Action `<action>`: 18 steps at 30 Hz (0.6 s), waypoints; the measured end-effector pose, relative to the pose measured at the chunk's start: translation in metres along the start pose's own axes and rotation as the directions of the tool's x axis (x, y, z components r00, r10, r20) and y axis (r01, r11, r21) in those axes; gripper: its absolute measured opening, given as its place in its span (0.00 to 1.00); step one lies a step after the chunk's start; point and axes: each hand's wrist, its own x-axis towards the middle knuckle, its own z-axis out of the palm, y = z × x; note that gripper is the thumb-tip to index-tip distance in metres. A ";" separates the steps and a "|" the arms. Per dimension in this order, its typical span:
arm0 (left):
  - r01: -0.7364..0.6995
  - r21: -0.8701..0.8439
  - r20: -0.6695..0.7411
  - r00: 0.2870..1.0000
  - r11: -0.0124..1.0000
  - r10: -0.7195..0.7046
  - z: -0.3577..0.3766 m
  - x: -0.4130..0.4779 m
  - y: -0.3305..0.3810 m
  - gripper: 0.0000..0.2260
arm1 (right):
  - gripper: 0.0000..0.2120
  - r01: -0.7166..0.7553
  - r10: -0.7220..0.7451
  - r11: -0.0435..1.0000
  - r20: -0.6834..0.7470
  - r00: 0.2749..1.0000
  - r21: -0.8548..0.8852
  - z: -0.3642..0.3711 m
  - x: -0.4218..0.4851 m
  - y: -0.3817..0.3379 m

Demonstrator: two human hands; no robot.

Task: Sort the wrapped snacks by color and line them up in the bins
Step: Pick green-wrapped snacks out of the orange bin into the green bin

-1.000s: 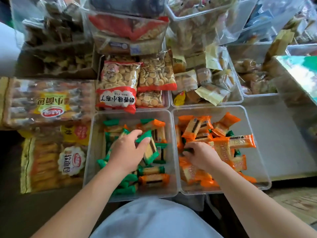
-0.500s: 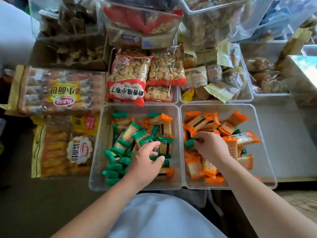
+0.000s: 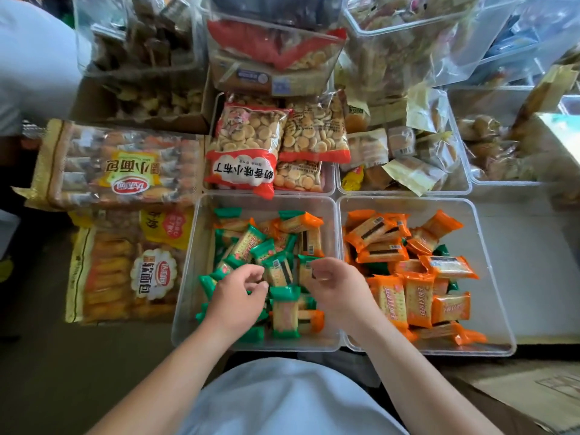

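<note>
Wrapped snacks [image 3: 417,296], small rectangular biscuit packets in green or orange crinkled film, fill two clear plastic bins side by side before me. The left bin [image 3: 188,277] is mostly green and the right bin [image 3: 489,277] mostly orange, both jumbled, with no rows yet. Over the left bin, my right hand [image 3: 337,288] seems to pinch a green packet [image 3: 306,266]. My left hand [image 3: 235,298] is curled, and I cannot tell whether it holds anything. A stray orange packet [image 3: 312,321] lies crosswise just beside my right wrist, nearer that hand.
</note>
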 end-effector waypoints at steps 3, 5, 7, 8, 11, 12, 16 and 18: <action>0.013 0.035 0.008 1.000 0.999 -0.013 -0.005 0.004 -0.014 0.13 | 0.08 0.065 -0.062 0.998 -0.119 0.991 0.023 -0.009 0.000 0.011; 0.008 0.039 0.017 1.000 0.999 -0.009 -0.002 0.006 -0.015 0.13 | 0.06 0.085 -0.083 0.996 -0.151 0.985 0.008 -0.020 -0.002 0.017; -0.023 0.061 0.047 0.999 0.998 0.020 0.004 0.010 -0.009 0.13 | 0.06 0.091 -0.099 0.994 -0.174 0.980 -0.054 -0.028 -0.002 0.024; -0.064 0.095 0.061 0.996 0.993 0.058 0.007 0.013 -0.004 0.13 | 0.05 0.088 -0.101 0.993 -0.178 0.979 -0.077 -0.030 -0.002 0.026; -0.273 0.230 0.199 0.953 0.934 0.230 0.022 0.017 0.014 0.18 | 0.07 0.065 -0.086 0.989 -0.164 0.983 -0.130 -0.030 -0.006 0.033; -0.353 0.296 0.311 0.914 0.888 0.259 0.028 0.017 0.018 0.23 | 0.07 0.060 -0.084 0.987 -0.156 0.984 -0.151 -0.029 -0.007 0.034; -0.600 0.570 0.643 0.751 0.561 0.149 0.046 0.022 0.012 0.35 | 0.07 0.077 -0.091 0.988 -0.105 0.990 -0.132 -0.020 -0.013 0.034; -0.605 0.593 0.621 0.764 0.532 0.176 0.041 0.027 0.006 0.29 | 0.07 0.073 -0.084 0.991 -0.092 0.992 -0.115 -0.019 -0.013 0.034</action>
